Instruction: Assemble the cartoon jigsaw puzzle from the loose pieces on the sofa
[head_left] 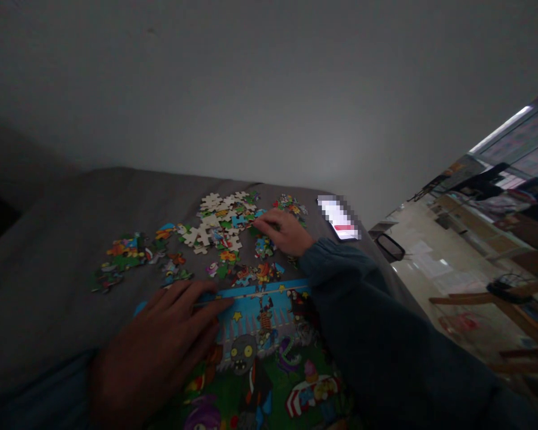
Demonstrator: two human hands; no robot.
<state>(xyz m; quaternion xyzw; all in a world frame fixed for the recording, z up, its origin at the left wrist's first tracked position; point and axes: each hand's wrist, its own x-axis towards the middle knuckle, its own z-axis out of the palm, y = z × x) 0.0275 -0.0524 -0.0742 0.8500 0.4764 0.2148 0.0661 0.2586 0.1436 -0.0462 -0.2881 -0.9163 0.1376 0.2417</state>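
Jigsaw pieces point(219, 224) lie in a loose heap on a grey blanket point(49, 251), directly under the right hand point(281, 233). Its fingers point(264, 222) curve down w/ tips among the pieces; can't tell if they pinch 1. Heap is nearer R hand than the left hand point(155, 352) and sits just beyond the top edge of the assembled puzzle section point(260, 334). Section's long edge runs approx across the view, slightly tilted, w/ blue strip along top and cartoon zombie head point(243, 353) below. L hand lies flat on section's left end, fingers only slightly spread, fingertips point(222, 303) near blue strip, holding nothing visible. Heap is mixed: many pieces face-down w/ pale backs, others colour-up. 1 smaller cluster point(121, 260) lies well left of heap, another point(290, 206) just beyond R hand. Phone point(338, 218) w/ blurred screen sits at blanket's far edge; glasses point(389, 246) lie past it.
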